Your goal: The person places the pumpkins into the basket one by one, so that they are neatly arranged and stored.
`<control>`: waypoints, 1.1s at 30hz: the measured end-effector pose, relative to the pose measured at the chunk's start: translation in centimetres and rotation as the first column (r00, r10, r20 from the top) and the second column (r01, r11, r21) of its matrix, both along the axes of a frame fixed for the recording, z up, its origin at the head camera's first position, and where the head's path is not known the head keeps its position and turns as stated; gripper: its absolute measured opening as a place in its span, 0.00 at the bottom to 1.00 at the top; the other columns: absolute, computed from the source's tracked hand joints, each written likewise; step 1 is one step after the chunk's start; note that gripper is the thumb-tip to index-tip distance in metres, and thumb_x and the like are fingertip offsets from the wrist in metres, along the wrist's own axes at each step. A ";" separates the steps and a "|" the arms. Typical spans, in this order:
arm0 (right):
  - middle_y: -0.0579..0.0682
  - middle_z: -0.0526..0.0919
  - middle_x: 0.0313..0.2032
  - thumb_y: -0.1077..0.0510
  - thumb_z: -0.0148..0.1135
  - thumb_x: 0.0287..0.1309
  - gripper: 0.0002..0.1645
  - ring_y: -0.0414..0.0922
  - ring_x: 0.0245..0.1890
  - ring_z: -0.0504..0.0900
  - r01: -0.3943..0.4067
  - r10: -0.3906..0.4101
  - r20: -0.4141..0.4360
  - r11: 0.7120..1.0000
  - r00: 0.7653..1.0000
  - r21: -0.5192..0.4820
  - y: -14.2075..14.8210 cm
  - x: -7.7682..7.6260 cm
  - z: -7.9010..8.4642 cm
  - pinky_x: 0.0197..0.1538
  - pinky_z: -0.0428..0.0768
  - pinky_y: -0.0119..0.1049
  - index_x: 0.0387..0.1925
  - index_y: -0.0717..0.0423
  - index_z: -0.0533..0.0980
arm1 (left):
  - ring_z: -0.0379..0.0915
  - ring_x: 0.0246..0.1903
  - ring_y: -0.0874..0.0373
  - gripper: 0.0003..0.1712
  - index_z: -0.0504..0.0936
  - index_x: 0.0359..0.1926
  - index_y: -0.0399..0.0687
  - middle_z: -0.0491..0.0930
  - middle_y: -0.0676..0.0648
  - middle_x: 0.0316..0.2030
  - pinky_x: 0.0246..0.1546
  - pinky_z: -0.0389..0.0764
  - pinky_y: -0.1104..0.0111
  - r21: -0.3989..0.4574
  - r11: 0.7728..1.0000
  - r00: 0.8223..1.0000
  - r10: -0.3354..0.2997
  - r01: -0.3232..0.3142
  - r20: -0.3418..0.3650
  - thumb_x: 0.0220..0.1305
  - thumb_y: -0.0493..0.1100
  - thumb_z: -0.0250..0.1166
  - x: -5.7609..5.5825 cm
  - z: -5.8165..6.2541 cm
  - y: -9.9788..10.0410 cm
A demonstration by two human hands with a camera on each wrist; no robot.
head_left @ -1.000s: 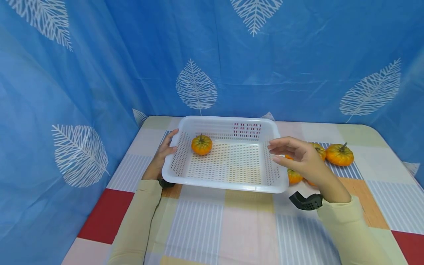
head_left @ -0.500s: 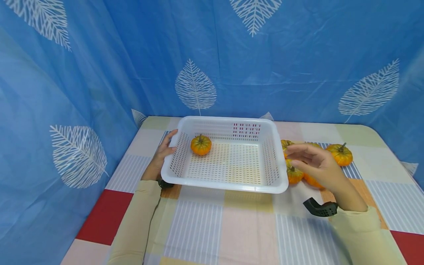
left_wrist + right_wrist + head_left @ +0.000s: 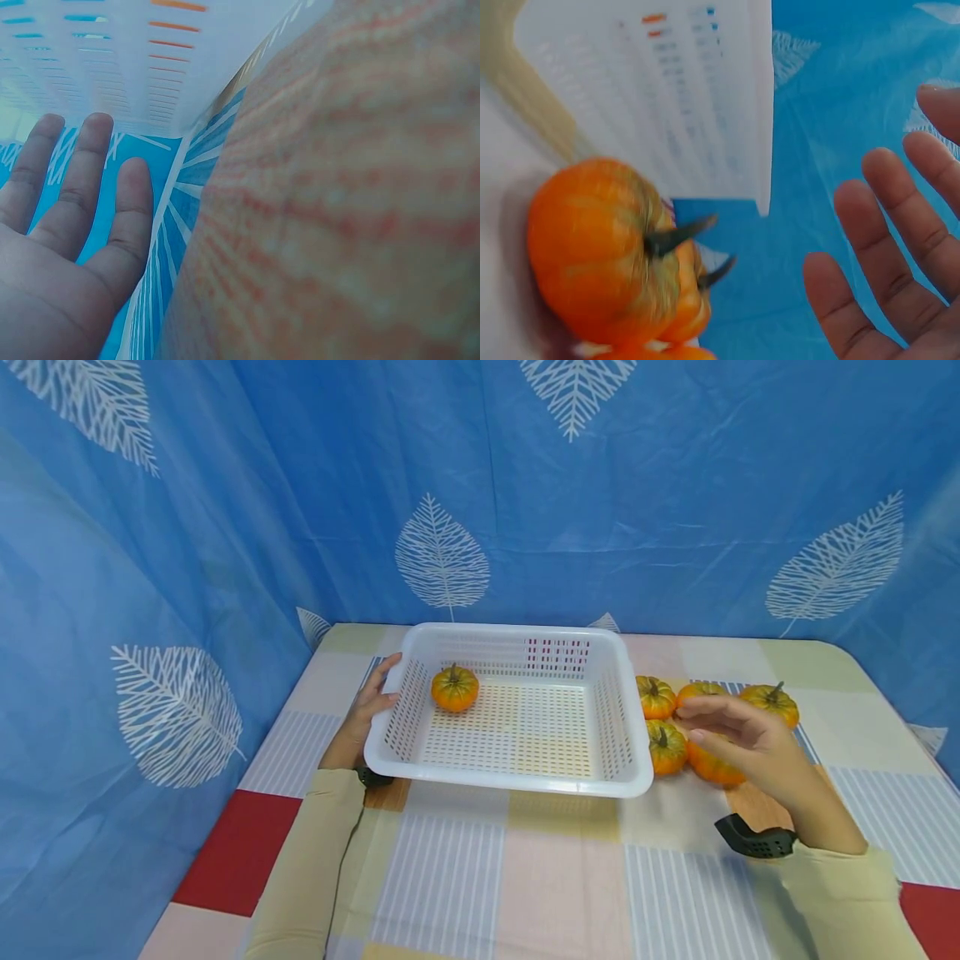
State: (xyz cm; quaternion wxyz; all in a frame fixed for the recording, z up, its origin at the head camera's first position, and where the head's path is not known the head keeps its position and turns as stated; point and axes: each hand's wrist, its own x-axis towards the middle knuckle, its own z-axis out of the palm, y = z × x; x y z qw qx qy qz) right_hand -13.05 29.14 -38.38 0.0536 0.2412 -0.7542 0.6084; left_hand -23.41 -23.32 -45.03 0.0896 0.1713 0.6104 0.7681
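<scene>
A white plastic basket (image 3: 510,782) with slotted walls stands on the table, holding one small orange pumpkin (image 3: 455,689) toward its left end. My left hand (image 3: 365,714) rests at the basket's left side; in the left wrist view its fingers (image 3: 84,176) are extended beside the slotted wall (image 3: 112,60). Over several small pumpkins (image 3: 666,750) to the right of the basket hovers my right hand (image 3: 750,739), holding nothing. The right wrist view has its spread fingers (image 3: 889,225) apart from a green-stemmed pumpkin (image 3: 592,247). My right hand partly hides some pumpkins.
A checked tablecloth (image 3: 562,877) covers the table. Blue curtains (image 3: 555,552) with white leaf prints hang behind and at the left. One pumpkin (image 3: 772,702) sits farthest right in the group. A dark band (image 3: 753,839) is on my right wrist.
My right hand has moved from the basket's right rim to the right and slightly nearer, over the pumpkins, uncovering those beside the basket. My left hand and the basket have stayed put.
</scene>
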 end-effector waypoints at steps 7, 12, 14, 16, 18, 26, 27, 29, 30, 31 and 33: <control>0.34 0.87 0.55 0.79 0.61 0.68 0.21 0.32 0.53 0.85 0.146 -0.142 -0.036 0.973 0.989 0.177 1.9 0.4 -0.6 0.54 0.79 0.20 0.61 0.71 0.79 | 0.67 0.63 0.50 0.41 0.60 0.80 0.68 0.46 0.33 0.81 0.55 0.82 0.60 0.029 0.999 1.000 -0.029 0.030 -0.006 0.68 0.36 0.49 -0.1 -0.2 -0.1; 0.37 0.86 0.55 0.80 0.59 0.68 0.24 0.31 0.53 0.85 0.165 -0.164 -0.022 0.975 0.986 0.147 3.8 0.5 -0.8 0.54 0.78 0.19 0.63 0.68 0.79 | 0.68 0.62 0.51 0.40 0.60 0.79 0.68 0.47 0.33 0.81 0.55 0.82 0.61 0.032 0.999 0.999 -0.035 0.035 -0.014 0.68 0.37 0.50 -0.3 -0.3 0.0; 0.37 0.86 0.55 0.80 0.59 0.69 0.25 0.31 0.53 0.85 0.159 -0.159 -0.015 0.976 0.987 0.145 4.5 0.5 -0.8 0.54 0.78 0.19 0.64 0.68 0.78 | 0.68 0.62 0.50 0.41 0.59 0.80 0.66 0.48 0.35 0.81 0.55 0.83 0.62 0.021 1.000 1.000 -0.016 0.016 -0.001 0.68 0.36 0.49 -0.2 -0.2 0.1; 0.37 0.86 0.56 0.80 0.58 0.69 0.25 0.32 0.53 0.85 0.144 -0.145 0.000 0.982 0.989 0.121 5.2 0.4 -0.7 0.54 0.78 0.19 0.65 0.68 0.78 | 0.68 0.62 0.51 0.41 0.59 0.80 0.64 0.48 0.34 0.81 0.54 0.82 0.62 0.016 1.000 1.000 -0.010 0.010 0.004 0.67 0.36 0.49 -0.2 -0.1 0.2; 0.37 0.87 0.57 0.80 0.57 0.69 0.26 0.32 0.53 0.86 0.134 -0.135 0.010 0.986 0.991 0.098 6.0 0.4 -0.8 0.54 0.79 0.19 0.65 0.67 0.78 | 0.69 0.61 0.52 0.41 0.59 0.80 0.65 0.49 0.35 0.80 0.54 0.83 0.62 0.011 1.000 1.000 -0.001 0.001 0.008 0.67 0.36 0.49 -0.1 0.0 0.2; 0.31 0.85 0.56 0.77 0.57 0.72 0.26 0.28 0.51 0.84 0.193 -0.206 0.067 0.968 0.976 0.163 7.9 0.0 -2.0 0.51 0.79 0.18 0.65 0.56 0.80 | 0.70 0.60 0.52 0.41 0.58 0.80 0.65 0.49 0.35 0.80 0.54 0.85 0.62 0.023 1.000 1.000 -0.011 0.011 0.004 0.68 0.36 0.48 0.1 0.0 0.0; 0.30 0.85 0.56 0.76 0.57 0.72 0.26 0.28 0.50 0.84 0.196 -0.211 0.074 0.966 0.975 0.171 8.1 -0.1 -2.1 0.51 0.79 0.18 0.65 0.55 0.80 | 0.69 0.61 0.51 0.41 0.57 0.80 0.65 0.48 0.35 0.81 0.54 0.85 0.62 0.019 1.000 1.000 -0.007 0.007 0.010 0.68 0.35 0.48 0.2 0.0 0.0; 0.29 0.85 0.55 0.75 0.57 0.73 0.26 0.27 0.50 0.84 0.199 -0.219 0.091 0.961 0.971 0.190 8.4 -0.2 -2.4 0.50 0.79 0.18 0.65 0.52 0.80 | 0.68 0.61 0.50 0.42 0.56 0.81 0.65 0.47 0.35 0.82 0.54 0.85 0.62 0.007 1.000 1.000 -0.001 0.001 0.018 0.68 0.36 0.48 0.2 0.1 0.1; 0.29 0.85 0.55 0.75 0.58 0.73 0.27 0.27 0.49 0.84 0.201 -0.225 0.102 0.959 0.969 0.198 8.6 -0.2 -2.5 0.50 0.79 0.19 0.65 0.50 0.80 | 0.67 0.62 0.50 0.42 0.56 0.81 0.66 0.47 0.35 0.82 0.55 0.85 0.62 0.001 1.000 1.000 0.002 -0.003 0.022 0.68 0.36 0.48 0.3 0.1 0.1; 0.28 0.85 0.54 0.74 0.58 0.74 0.27 0.26 0.49 0.84 0.204 -0.231 0.113 0.957 0.966 0.208 8.8 -0.2 -2.6 0.49 0.79 0.18 0.65 0.48 0.80 | 0.67 0.62 0.49 0.42 0.57 0.80 0.67 0.47 0.36 0.82 0.55 0.85 0.62 -0.002 1.000 1.000 0.009 -0.009 0.028 0.68 0.36 0.48 0.3 0.1 0.1; 0.26 0.85 0.54 0.73 0.58 0.75 0.28 0.25 0.49 0.83 0.203 -0.236 0.143 0.955 0.961 0.216 9.2 -0.3 -3.0 0.48 0.79 0.18 0.64 0.42 0.80 | 0.67 0.63 0.49 0.41 0.58 0.80 0.68 0.47 0.36 0.83 0.55 0.85 0.62 -0.001 1.000 1.000 0.009 -0.009 0.030 0.68 0.37 0.49 0.3 0.2 0.1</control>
